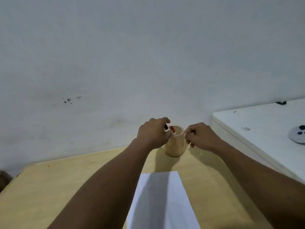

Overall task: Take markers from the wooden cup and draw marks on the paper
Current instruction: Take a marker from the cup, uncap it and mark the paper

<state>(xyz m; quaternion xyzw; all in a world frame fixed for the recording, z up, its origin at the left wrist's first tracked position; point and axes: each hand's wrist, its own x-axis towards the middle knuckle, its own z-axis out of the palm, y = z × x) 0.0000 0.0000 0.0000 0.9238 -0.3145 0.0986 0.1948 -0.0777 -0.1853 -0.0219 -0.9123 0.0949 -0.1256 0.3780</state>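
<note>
On the table (49, 187), both hands (curled) flank the wooden cup (175, 144).

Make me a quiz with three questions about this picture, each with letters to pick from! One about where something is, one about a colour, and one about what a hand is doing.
1. Where is the wooden cup compared with the paper?
A. On top of the paper
B. Farther back on the table, behind the paper
C. On the white counter

2. What colours are the marker tips at the cup's rim?
A. Green and yellow
B. Blue and pink
C. Black and red

3. What is the right hand doing?
A. Holding the side of the cup
B. Lying flat on the paper
C. Pointing at the wall

Answers:
1. B, the cup stands on the yellow table past the paper's far edge.
2. C, a black marker and a red marker show beside the left hand.
3. A, its fingers curl against the cup's right side.
</note>
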